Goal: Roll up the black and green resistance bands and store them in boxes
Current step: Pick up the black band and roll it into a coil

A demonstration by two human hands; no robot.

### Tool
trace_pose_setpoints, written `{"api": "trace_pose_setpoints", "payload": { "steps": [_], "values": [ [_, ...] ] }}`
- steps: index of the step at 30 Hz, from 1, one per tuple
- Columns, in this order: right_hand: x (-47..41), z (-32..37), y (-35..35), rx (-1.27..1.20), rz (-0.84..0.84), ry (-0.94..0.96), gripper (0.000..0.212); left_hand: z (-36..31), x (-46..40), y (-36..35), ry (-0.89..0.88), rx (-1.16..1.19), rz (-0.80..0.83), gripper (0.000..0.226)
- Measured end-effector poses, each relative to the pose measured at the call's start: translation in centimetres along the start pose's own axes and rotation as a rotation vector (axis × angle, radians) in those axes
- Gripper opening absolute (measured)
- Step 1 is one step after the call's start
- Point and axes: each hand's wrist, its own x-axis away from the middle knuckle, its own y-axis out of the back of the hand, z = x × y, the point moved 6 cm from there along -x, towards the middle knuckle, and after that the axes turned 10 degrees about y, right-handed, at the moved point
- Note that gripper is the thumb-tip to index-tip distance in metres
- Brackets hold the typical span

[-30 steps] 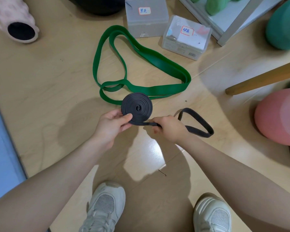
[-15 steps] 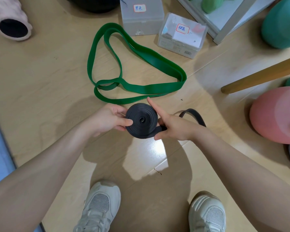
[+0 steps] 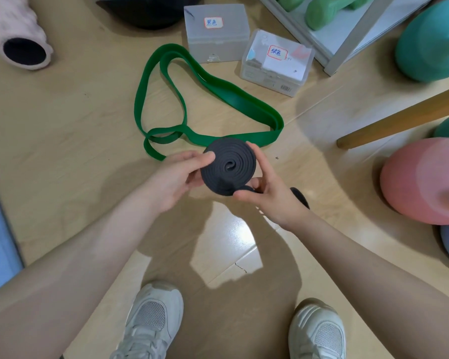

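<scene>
Hands [image 3: 226, 182] gripping coiled black band [image 3: 228, 167], loose tail mostly hidden

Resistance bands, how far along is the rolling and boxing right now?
Done: most of the black band is wound into a tight coil. In hand: the left hand and right hand hold that coil, with a short tail still loose. Left: the green band lies unrolled on the floor, and both boxes look closed.
</scene>
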Motion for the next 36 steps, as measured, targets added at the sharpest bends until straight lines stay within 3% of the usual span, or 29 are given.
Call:
{"api": "trace_pose_setpoints", "payload": {
  "steps": [2,4,7,12,16,21,26,33,36],
  "values": [
    [-0.2,0.2,-0.1,-0.059,-0.085,0.009,0.084,1.6,0.1,-1.2,0.016,0.352,0.066,0.024],
    [-0.3,-0.2,-0.2,-0.106,-0.173,0.016,0.079,2.7,0.4,-2.6,0.010,0.520,0.133,0.030],
    [0.0,-0.9,-1.0,-0.161,-0.261,-0.010,0.075,4.0,0.8,-4.3,-0.022,0.532,0.113,0.017],
    [0.1,-0.8,-2.4,-0.283,-0.286,-0.001,0.071,4.2,0.8,-4.0,-0.067,0.589,-0.041,0.036],
    [-0.7,-0.9,-2.4,-0.277,-0.332,-0.006,0.078,2.4,0.8,-3.8,-0.089,0.548,-0.092,0.028],
    [-0.3,-0.9,-2.6,-0.187,-0.268,0.017,0.076,2.4,1.3,-3.0,-0.074,0.518,-0.159,0.013],
    [-0.5,-1.6,-2.3,-0.121,-0.117,-0.069,0.103,2.4,1.0,-2.2,-0.069,0.426,-0.122,0.015],
    [-0.6,-0.5,-0.5,0.005,0.098,-0.137,0.091,2.6,0.7,-1.3,-0.053,0.264,-0.142,0.019],
    [-0.2,-1.2,0.8,0.171,0.151,-0.223,0.101,2.3,0.5,-0.4,-0.061,0.204,-0.140,0.017]
  ]
}}
